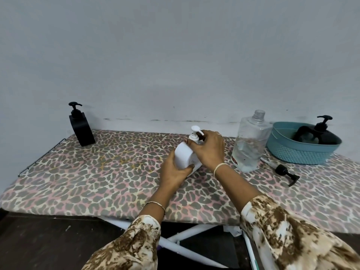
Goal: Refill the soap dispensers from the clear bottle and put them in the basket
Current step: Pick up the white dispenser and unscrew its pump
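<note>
A white soap dispenser (184, 155) stands at the middle of the board. My left hand (176, 171) wraps its body from the near side. My right hand (209, 147) grips its white pump head (195, 133) at the neck. To the right stands the clear bottle (248, 142), uncapped and roughly half full of clear liquid. A teal basket (296, 152) at the far right holds a black dispenser (321, 133). Another black dispenser (80, 126) stands at the back left.
A loose black pump with its tube (282, 169) lies on the leopard-print board cover (97, 172) between the bottle and the basket. The board backs onto a pale wall. Its white legs and a dark floor show below the near edge.
</note>
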